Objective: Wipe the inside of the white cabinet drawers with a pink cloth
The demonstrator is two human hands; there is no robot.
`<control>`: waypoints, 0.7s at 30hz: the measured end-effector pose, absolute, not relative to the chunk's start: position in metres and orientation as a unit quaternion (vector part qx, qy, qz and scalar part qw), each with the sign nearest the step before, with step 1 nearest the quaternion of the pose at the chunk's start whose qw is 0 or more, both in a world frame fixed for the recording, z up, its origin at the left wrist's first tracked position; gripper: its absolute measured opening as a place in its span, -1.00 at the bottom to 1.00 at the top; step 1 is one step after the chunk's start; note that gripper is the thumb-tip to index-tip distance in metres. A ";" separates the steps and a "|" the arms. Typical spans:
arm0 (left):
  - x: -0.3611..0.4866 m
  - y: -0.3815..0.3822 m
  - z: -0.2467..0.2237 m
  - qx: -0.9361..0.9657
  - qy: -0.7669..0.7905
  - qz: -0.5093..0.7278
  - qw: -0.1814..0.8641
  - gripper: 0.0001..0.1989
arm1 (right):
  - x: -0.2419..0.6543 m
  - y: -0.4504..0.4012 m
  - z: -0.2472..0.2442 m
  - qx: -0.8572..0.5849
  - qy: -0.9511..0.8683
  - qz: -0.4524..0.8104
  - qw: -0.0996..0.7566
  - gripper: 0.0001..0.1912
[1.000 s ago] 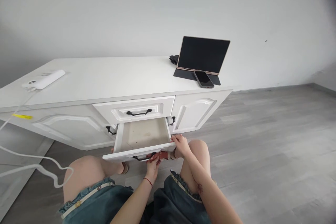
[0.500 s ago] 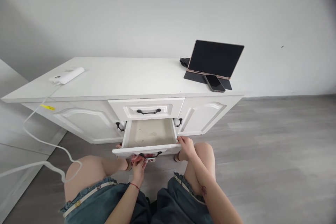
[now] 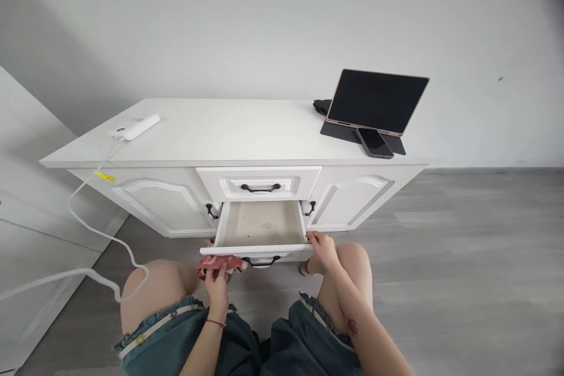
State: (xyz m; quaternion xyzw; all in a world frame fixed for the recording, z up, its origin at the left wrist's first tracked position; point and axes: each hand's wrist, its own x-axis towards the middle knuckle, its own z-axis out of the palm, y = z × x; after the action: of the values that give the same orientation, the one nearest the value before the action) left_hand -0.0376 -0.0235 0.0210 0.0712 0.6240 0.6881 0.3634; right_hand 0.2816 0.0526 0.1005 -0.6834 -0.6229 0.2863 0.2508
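A lower drawer of the white cabinet is pulled out, with a few small specks on its pale bottom. My left hand holds a red and white patterned cloth against the left part of the drawer's front, beside the black handle. Its fingers are closed on the cloth. At the drawer's right front corner, my right hand grips the top edge of the front panel with closed fingers.
On the cabinet top stand a tablet and a phone at the right, by a black item. A white device with a long cable lies at the left. Above is a shut drawer.
My left hand and the cloth have moved left along the drawer front, away from the handle. My right hand stays at the right corner. The view has shifted slightly.
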 end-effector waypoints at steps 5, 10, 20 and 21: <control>-0.042 -0.027 0.050 0.098 0.622 0.693 0.352 -0.67 | 0.279 0.054 0.098 -0.683 -0.640 0.259 0.241 -0.62; -0.039 -0.027 0.078 0.072 0.578 0.707 0.402 -0.67 | 0.254 0.038 0.099 -0.599 -0.745 0.138 0.258 -0.69; -0.085 -0.021 0.151 0.125 0.514 0.637 0.561 -0.73 | 0.210 0.038 0.090 -0.468 -0.844 0.096 0.244 -0.84; -0.094 -0.021 0.154 0.124 0.517 0.622 0.575 -0.74 | 0.210 0.040 0.091 -0.476 -0.840 0.089 0.246 -0.85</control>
State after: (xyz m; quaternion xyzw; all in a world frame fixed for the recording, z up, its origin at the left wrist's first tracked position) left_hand -0.0943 -0.0209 0.1542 0.1242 0.5170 0.6223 0.5745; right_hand 0.2098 0.0404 0.0907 -0.4760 -0.8396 0.0894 0.2459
